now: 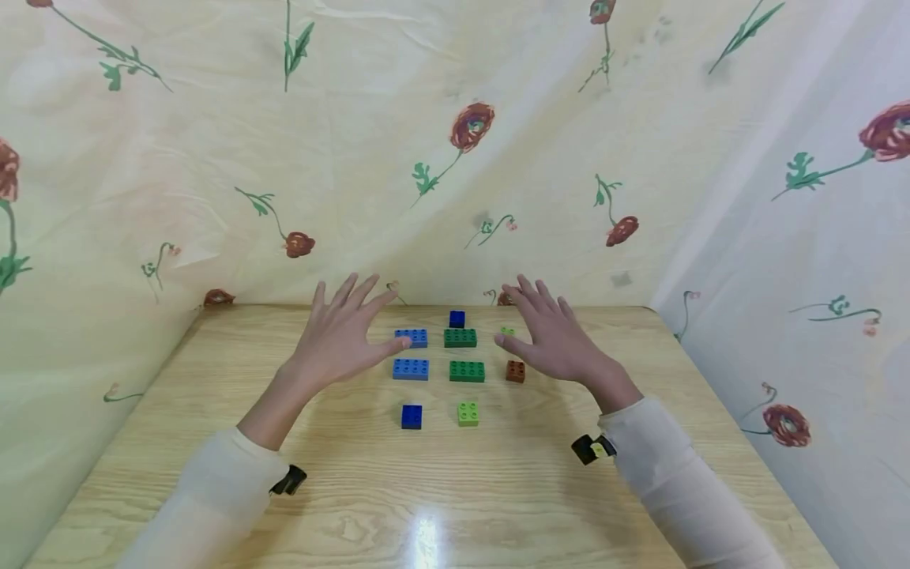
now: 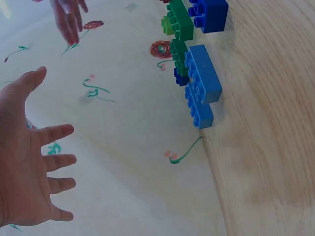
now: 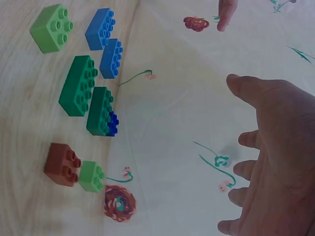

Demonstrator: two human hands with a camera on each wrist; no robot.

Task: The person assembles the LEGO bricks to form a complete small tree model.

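Both hands hover over the table with fingers spread and hold nothing. In the head view my left hand (image 1: 340, 336) is on the left, its thumb overlapping the far light blue brick (image 1: 419, 335). A nearer light blue brick (image 1: 411, 370) lies in front of that one. My right hand (image 1: 554, 336) is nearest the brown brick (image 1: 515, 371) and partly covers a small lime brick (image 1: 507, 331). Between the hands sit two green bricks, one far (image 1: 460, 338) and one near (image 1: 467, 371). A dark blue brick (image 1: 457, 318) stands behind them.
Closer to the person lie another dark blue brick (image 1: 411, 416) and a lime brick (image 1: 468, 413). The wooden table (image 1: 370, 490) ends at a flowered cloth (image 1: 355, 158) hanging behind it and along both sides. Each sleeve carries a small black wrist camera.
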